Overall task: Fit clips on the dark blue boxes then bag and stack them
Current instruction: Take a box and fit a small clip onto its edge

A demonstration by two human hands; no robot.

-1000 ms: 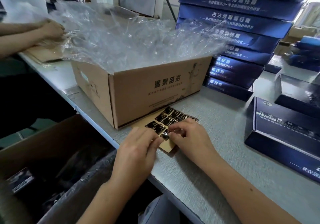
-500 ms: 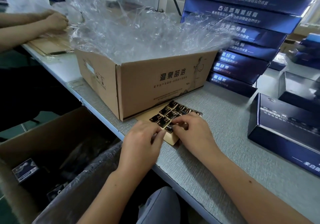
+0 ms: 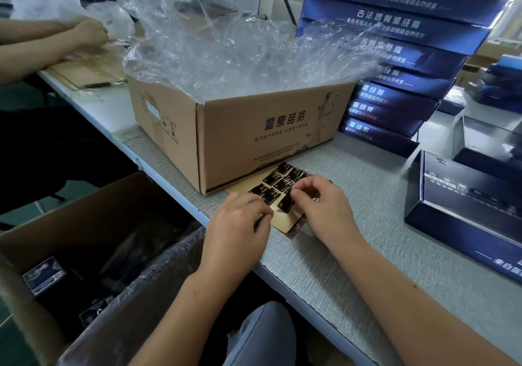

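Right against the front wall of the cardboard carton point(image 3: 271, 136), a tan backing sheet point(image 3: 285, 221) of small black clips point(image 3: 278, 180) lies on the grey table point(image 3: 367, 252). The left hand point(image 3: 240, 227) presses the sheet's near edge, fingers curled together on it. The right hand point(image 3: 322, 207) pinches one black clip point(image 3: 285, 205) at the sheet's near row, thumb and forefinger clamped on it. Beside the carton's far-right corner stands a stack of dark blue boxes point(image 3: 395, 63); another dark blue box point(image 3: 463, 210) lies right of the carton.
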